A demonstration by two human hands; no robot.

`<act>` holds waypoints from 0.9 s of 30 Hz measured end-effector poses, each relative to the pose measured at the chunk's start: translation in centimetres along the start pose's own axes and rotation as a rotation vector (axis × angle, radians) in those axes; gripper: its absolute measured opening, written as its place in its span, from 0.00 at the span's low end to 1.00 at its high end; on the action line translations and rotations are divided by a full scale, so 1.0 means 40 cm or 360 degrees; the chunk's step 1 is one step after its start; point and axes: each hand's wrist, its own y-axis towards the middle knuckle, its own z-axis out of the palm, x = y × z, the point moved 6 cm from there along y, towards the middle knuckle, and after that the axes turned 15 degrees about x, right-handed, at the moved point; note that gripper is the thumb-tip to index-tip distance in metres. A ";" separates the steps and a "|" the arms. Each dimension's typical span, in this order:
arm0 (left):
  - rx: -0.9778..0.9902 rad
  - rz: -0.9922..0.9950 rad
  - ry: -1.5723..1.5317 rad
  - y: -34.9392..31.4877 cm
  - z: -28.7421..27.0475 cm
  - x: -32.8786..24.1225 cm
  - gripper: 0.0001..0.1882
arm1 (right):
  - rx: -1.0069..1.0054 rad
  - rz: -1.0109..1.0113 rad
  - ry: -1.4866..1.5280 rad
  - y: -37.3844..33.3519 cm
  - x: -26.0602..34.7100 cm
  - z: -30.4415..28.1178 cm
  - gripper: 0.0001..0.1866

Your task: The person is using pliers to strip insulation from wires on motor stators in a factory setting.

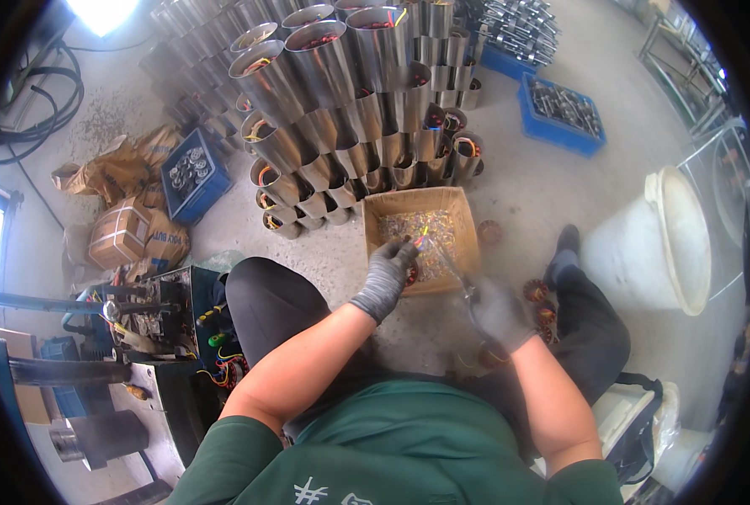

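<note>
Grey-gloved, our left hand (383, 279) grips a red-wound stator (412, 273) above the cardboard box (468, 238); our right hand (501, 315) clasps a blurred cutting tool (469, 295), whose slipping could nick the yellow leads (425, 230).

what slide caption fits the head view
Gloved left hand with a wired part, right hand with a metal tool, at a cardboard box of colourful bits.
</note>
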 end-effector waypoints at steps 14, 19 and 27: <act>0.0406 0.0105 0.0440 -0.005 0.056 0.005 0.08 | 0.0193 -0.0357 0.0726 0.081 -0.098 0.112 0.14; 0.0405 0.0149 0.0523 0.024 0.046 0.042 0.08 | 0.0621 0.0452 0.2511 0.061 -0.131 0.168 0.11; 0.0046 0.0340 0.0167 -0.021 -0.031 -0.126 0.10 | 0.0546 0.0459 0.2722 0.136 -0.397 0.262 0.16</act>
